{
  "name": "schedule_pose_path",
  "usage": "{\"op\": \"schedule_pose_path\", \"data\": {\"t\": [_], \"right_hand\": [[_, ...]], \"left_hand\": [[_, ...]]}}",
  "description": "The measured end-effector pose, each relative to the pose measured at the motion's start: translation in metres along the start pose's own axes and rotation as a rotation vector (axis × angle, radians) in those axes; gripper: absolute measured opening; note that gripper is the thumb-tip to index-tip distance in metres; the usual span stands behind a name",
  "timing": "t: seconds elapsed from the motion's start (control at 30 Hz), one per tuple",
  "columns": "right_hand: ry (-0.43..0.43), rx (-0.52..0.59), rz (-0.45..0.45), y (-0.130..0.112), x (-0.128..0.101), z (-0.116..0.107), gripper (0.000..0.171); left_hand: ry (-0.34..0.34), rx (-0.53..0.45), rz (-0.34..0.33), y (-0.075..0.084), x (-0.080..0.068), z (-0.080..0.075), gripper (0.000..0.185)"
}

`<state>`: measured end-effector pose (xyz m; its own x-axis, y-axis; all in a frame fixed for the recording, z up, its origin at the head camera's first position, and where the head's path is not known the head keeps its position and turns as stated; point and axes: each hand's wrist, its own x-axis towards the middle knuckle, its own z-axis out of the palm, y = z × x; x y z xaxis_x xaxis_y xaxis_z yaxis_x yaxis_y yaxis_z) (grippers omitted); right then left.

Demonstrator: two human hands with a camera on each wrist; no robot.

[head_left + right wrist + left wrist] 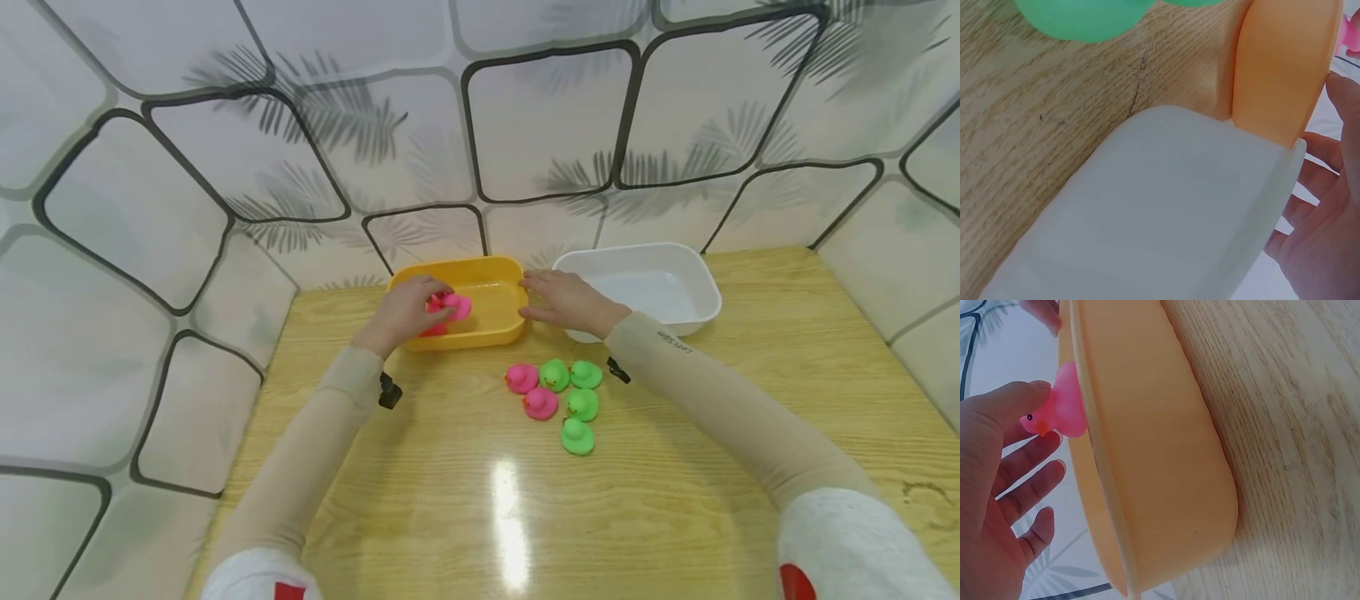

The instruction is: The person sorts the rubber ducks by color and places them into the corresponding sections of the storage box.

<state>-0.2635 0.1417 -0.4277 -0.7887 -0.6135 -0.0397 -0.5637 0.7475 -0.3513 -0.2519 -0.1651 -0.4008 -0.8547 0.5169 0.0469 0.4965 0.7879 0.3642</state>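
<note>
My left hand (408, 312) reaches over the left part of a yellow tub (487, 339). It pinches a pink rubber duck (1067, 403) between thumb and index finger, level with the tub's rim; the other fingers are spread. More pink shows beneath that hand inside the tub, partly hidden by the fingers. My right hand (573, 302) touches the right end of the yellow tub with thumb and fingertips, its fingers loosely bent. In the right wrist view those fingers pass behind the rim of a white tub (1166, 200), which stands against the yellow one.
In front of the tubs lie two pink ducks (522, 378) and several green ducks (582, 405) in a loose cluster on the wooden table (420, 483). A patterned wall covering (555, 125) rises behind the tubs and along both sides.
</note>
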Motion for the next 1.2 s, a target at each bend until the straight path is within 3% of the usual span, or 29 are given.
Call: {"op": "schedule_pose_path", "data": {"t": [0.2, 0.4, 0.7, 0.8, 1.03, 1.2], "right_hand": [[0.004, -0.001, 0.003, -0.001, 0.000, 0.001, 0.066], [0.001, -0.017, -0.001, -0.002, 0.000, 0.001, 0.066], [-0.005, -0.014, 0.005, -0.004, 0.001, -0.002, 0.067], [-0.003, -0.012, 0.003, -0.004, 0.001, -0.002, 0.066], [-0.010, -0.004, 0.010, -0.003, 0.001, 0.000, 0.066], [-0.011, 0.000, 0.017, -0.003, 0.002, -0.001, 0.067]], "left_hand": [[-0.009, 0.032, 0.007, -0.004, 0.002, 0.005, 0.035], [0.029, 0.028, 0.021, -0.010, -0.005, 0.012, 0.034], [0.107, 0.012, 0.074, 0.001, -0.023, 0.008, 0.028], [0.125, -0.015, 0.127, 0.008, -0.028, 0.009, 0.025], [0.233, 0.012, 0.349, 0.026, -0.039, 0.019, 0.021], [0.214, 0.033, 0.365, 0.040, -0.046, 0.024, 0.025]]}}
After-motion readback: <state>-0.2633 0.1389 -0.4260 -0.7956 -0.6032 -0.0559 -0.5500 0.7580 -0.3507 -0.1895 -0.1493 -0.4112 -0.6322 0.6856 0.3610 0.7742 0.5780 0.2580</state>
